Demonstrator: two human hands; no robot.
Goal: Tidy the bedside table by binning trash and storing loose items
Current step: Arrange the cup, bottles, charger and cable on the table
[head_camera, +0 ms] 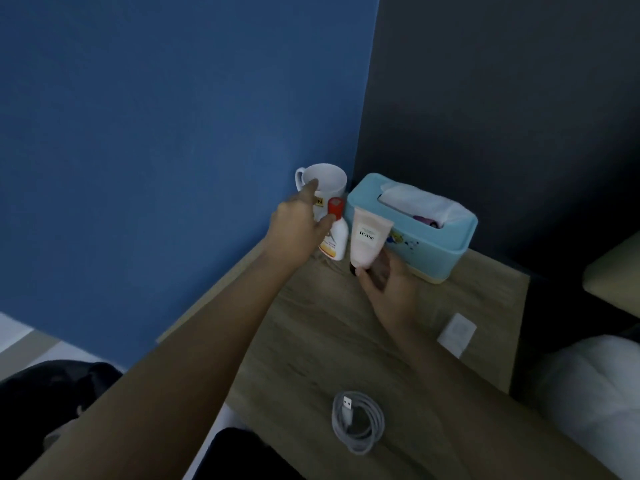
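Several items are left on the bench (304, 344); a tube (367, 237) is gripped by the right hand (389, 289), the left hand (294, 233) spread wide.

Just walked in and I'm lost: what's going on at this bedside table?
A person is tidying it. Their right hand holds a pink tube by its lower end, beside the blue tissue box. The open left hand reaches toward the red-capped white bottle and the mug behind it. A coiled white cable lies untouched near the front edge.
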